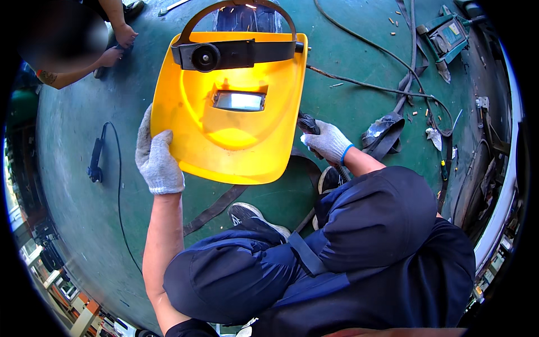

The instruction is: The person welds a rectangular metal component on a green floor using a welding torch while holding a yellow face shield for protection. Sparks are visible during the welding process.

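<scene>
My left hand (161,159), in a white knit glove, grips the lower left edge of a yellow welding mask (241,160). The mask is held up with its inside toward me. Its black headband (255,51) with a round knob spans the top, and light shines in the small viewing window (240,101). My right hand (331,140), gloved too, is closed around the black handle of a welding torch (307,122) just right of the mask. The torch's front end is hidden behind the mask. A few sparks show above the mask, near a dark blue piece (247,19).
Another person's hands (119,48) are low at the upper left. A black tool with a cord (96,163) lies on the green floor (73,123). Cables (387,90), a dark strap (387,132) and a green machine (449,36) lie at the right.
</scene>
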`<state>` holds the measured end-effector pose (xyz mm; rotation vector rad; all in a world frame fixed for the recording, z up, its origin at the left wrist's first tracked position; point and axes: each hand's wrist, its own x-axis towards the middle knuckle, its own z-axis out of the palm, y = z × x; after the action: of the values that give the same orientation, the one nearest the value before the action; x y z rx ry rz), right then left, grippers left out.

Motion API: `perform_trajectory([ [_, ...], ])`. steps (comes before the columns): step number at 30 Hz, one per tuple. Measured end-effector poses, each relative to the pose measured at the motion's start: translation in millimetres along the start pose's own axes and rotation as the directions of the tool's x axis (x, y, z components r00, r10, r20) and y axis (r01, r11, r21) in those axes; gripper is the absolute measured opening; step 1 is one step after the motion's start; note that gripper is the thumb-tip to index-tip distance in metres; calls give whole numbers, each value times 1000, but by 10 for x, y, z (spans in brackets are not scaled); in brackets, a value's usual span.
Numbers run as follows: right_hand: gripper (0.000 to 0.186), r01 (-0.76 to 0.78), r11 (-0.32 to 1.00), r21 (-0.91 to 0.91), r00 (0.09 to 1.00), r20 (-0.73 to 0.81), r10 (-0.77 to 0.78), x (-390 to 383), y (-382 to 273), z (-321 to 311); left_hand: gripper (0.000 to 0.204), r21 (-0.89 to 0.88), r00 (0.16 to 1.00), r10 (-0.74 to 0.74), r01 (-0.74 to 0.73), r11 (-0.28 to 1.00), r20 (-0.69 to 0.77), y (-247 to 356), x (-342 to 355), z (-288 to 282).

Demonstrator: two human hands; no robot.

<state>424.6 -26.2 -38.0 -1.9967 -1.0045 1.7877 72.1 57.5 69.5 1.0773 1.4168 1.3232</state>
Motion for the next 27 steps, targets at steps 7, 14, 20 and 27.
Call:
perform_trajectory([
  [7, 26, -13, 997, 73, 1000, 29, 11, 3, 30, -44, 55, -134, 990, -32, 13, 991, -139, 57, 165, -134],
  [14, 28, -4, 1000, 27, 1000, 25, 4, -71, -76, -47, 58, -195, 952, -113, 59, 979, -284, 203, 241, -306],
  [20, 29, -7, 1000, 26, 1000, 19, 7, -77, -68, -51, 57, -207, 959, -106, 51, 977, -265, 141, 228, -314],
  [27, 26, -30, 998, 49, 999, 29, 28, -85, -114, -50, 56, -138, 993, -34, 18, 990, -112, 64, 153, -178],
])
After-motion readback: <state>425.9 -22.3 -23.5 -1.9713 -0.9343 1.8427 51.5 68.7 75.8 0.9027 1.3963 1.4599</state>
